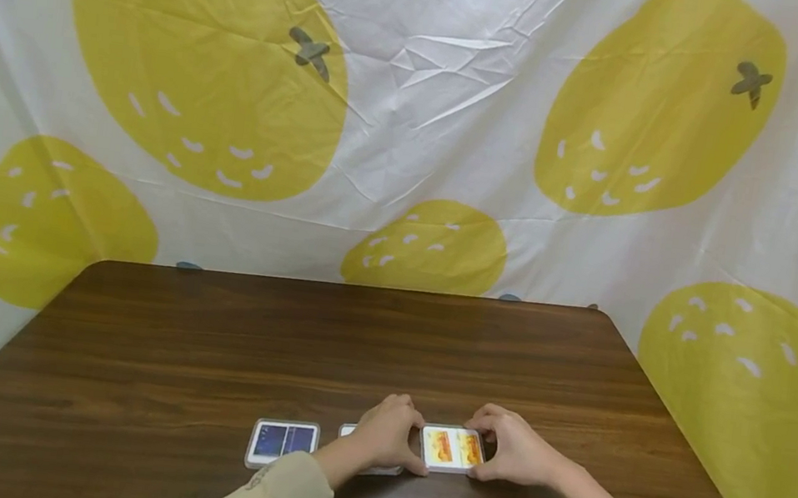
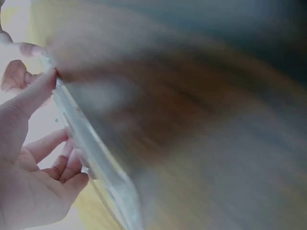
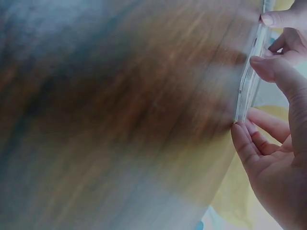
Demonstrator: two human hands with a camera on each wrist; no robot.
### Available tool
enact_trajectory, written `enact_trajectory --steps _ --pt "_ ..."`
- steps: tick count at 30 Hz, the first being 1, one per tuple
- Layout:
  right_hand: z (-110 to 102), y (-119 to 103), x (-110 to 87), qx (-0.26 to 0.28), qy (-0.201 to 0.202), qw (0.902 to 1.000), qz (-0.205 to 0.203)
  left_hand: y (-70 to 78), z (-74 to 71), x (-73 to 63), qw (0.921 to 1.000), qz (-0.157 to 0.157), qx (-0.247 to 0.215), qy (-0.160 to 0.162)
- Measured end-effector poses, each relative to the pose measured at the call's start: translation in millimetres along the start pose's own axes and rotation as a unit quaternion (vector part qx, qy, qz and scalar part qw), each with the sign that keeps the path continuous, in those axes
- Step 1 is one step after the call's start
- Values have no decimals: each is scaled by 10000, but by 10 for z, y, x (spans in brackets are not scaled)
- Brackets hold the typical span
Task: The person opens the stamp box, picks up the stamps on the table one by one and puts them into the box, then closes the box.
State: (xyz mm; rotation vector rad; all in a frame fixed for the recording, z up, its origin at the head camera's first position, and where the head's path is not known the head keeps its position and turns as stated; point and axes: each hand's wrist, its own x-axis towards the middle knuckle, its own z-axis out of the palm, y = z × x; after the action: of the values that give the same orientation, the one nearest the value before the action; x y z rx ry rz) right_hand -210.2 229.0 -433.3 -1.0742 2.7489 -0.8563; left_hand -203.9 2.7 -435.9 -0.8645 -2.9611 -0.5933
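A thin, clear-edged rectangular case (image 1: 440, 451) shows two orange-and-yellow pictures on white and lies flat at the table's near middle. My left hand (image 1: 385, 435) holds its left edge, thumb at the near corner and fingers at the far one. My right hand (image 1: 515, 449) grips the right edge the same way, thumb near and fingers far. In the right wrist view the case (image 3: 249, 76) appears edge-on, with fingertips along its rim. A second case (image 1: 347, 429) is mostly hidden beneath my left hand and wrist. Further left lies a third case (image 1: 284, 442) with dark blue pictures.
The brown wood-grain table (image 1: 327, 332) reaches back to a white curtain (image 1: 446, 121) printed with large yellow fruit. My left sleeve (image 1: 287, 491) overlaps the near corner of the blue case in the head view.
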Motion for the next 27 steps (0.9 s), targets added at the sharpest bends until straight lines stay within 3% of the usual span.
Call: enact_trajectory --steps 3,7,14,20,24,27 --pt "-11 4 -9 53 -46 10000 10 34 -13 7 9996 10 299 -16" --pt "-10 12 -30 217 -81 9996 145 42 -6 7 9993 102 363 -9" --pt "2 20 -54 559 -88 9976 388 31 9 2 9995 166 250 97" --pt "-17 63 -73 1146 -86 9916 597 32 -13 -7 9999 -5 77 -69" --pt "-47 118 -85 1552 78 9846 800 -24 -63 -29 9998 1 -176 -129" --pt "-74 142 -91 1625 241 9814 995 -107 -140 -98 9997 112 -195 9"
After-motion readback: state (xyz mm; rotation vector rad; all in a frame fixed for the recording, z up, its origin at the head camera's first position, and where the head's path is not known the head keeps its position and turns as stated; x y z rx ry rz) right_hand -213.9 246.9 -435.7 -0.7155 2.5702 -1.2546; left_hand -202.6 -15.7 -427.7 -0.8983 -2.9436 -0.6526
